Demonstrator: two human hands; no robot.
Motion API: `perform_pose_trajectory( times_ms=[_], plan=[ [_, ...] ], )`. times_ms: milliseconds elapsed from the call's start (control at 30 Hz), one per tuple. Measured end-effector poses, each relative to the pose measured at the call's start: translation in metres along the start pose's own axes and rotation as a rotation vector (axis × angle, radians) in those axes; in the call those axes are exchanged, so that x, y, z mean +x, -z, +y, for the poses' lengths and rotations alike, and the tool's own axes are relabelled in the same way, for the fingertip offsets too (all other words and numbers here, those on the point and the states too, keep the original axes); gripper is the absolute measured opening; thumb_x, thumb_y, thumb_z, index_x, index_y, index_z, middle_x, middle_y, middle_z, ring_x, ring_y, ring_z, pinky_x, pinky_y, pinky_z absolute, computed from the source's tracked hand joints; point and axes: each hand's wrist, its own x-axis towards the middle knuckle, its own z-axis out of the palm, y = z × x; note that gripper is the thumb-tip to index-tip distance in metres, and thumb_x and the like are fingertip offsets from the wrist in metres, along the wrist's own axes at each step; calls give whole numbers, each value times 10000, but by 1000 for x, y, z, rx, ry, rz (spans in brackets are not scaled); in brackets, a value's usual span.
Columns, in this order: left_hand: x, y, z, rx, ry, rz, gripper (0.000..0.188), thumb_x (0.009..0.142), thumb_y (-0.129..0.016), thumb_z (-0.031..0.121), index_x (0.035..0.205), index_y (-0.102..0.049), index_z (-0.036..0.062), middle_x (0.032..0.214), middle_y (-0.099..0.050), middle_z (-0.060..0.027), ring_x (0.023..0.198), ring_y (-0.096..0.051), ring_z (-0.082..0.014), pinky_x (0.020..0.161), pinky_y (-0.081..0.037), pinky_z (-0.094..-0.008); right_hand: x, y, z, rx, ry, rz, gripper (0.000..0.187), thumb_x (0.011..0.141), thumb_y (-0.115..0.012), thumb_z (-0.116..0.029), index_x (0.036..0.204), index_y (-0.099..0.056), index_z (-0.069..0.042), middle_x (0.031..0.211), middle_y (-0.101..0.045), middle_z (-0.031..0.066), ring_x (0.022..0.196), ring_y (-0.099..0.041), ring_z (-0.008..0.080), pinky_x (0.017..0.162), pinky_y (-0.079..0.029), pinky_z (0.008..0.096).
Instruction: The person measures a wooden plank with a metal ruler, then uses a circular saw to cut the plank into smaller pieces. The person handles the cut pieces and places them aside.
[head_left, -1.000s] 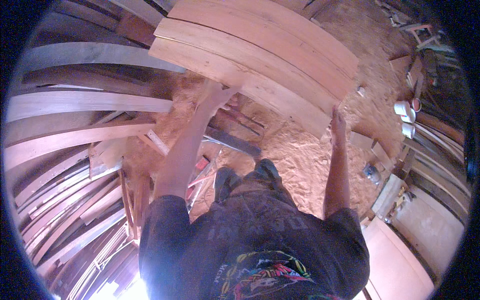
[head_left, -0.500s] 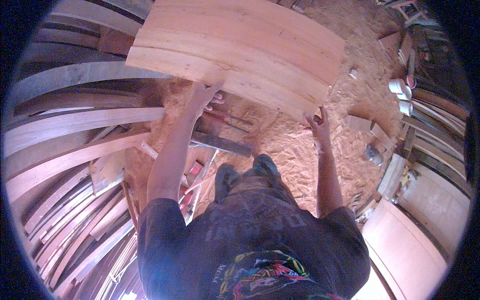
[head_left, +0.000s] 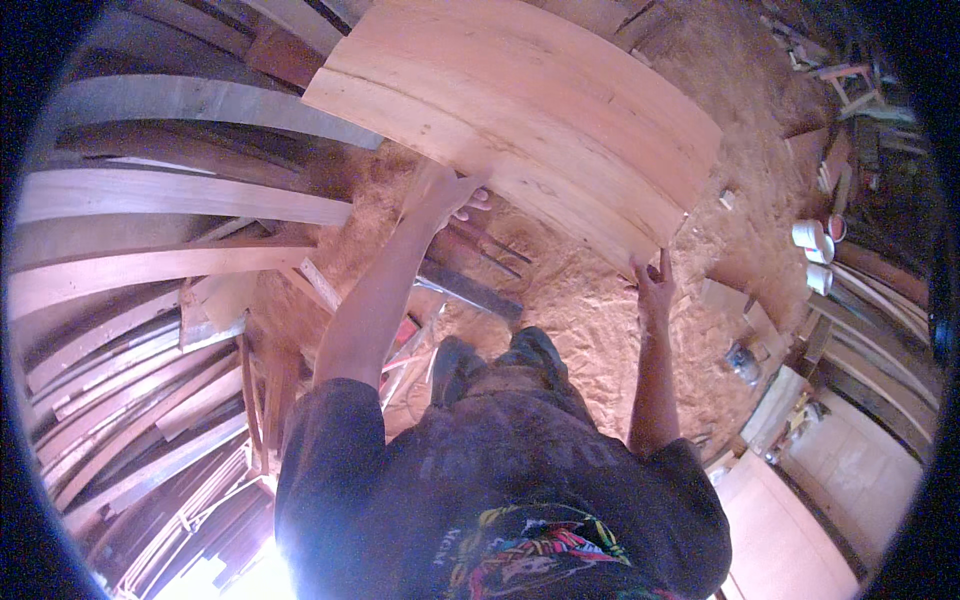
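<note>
A wide, flat wooden board [head_left: 530,110] with visible grain spans the upper middle, held out in front of me. My left hand [head_left: 450,197] grips its near edge left of the middle, thumb on the upper face and fingers curled beneath. At the board's near right corner, my right hand [head_left: 654,280] pinches the edge between thumb and fingers. The board's underside is hidden. Below the left hand, a dark bar [head_left: 470,290] and thin rods lie near my feet.
Long planks [head_left: 180,195] are stacked along the left. Sawdust [head_left: 590,310] covers the floor. White cups [head_left: 810,236], a glass jar [head_left: 743,362] and wood offcuts [head_left: 725,297] sit at the right. Pale panels [head_left: 780,520] lean at lower right.
The board and both hands have shifted to the right and slightly downward in the picture. The surroundings have turned a little as well. Both hands keep their hold.
</note>
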Motion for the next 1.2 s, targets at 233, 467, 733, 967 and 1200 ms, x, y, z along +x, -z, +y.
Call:
perform_pose_trajectory(
  times_ms=[233,467,733,967,1200],
  plan=[
    [-15,-10,14,-3,72,-13,305,1039,-732,293,1138,-669,12,911,-799,-79,764,-827,-212,413,-484,-282,-3,0,-20,28,-48,-28,947,1014,-803,-221,1747,-224,-69,1174,-771,194,931,-791,256,650,-648,356],
    [-18,-13,-14,-231,-59,-15,284,1025,-750,280,1129,-687,23,903,-769,-49,777,-819,-198,415,-451,-237,-1,8,-21,-68,-56,-102,922,1061,-745,-313,1747,-185,-57,1262,-745,209,1055,-786,302,697,-642,370],
    [-157,-27,-104,-480,-420,237,169,1061,-742,234,1070,-705,70,778,-699,-8,592,-631,-86,468,-431,-231,-23,122,146,-107,-520,-49,452,1056,-686,-529,1222,-683,-109,1039,-748,83,962,-783,243,697,-608,371],
    [-258,-80,-257,-315,-177,163,224,1035,-766,226,1123,-729,23,816,-712,-27,689,-653,-92,623,-533,-279,-141,74,247,-289,-760,-297,381,1029,-771,-420,1159,-740,-64,917,-761,80,785,-766,219,566,-587,354],
    [-277,-116,-487,-524,-61,145,290,999,-781,245,1166,-731,13,900,-755,-76,761,-715,-148,708,-616,-316,-113,-21,205,-297,-249,-698,336,1056,-709,-372,1202,-746,-71,1055,-775,81,884,-748,193,694,-601,386]
  ],
)
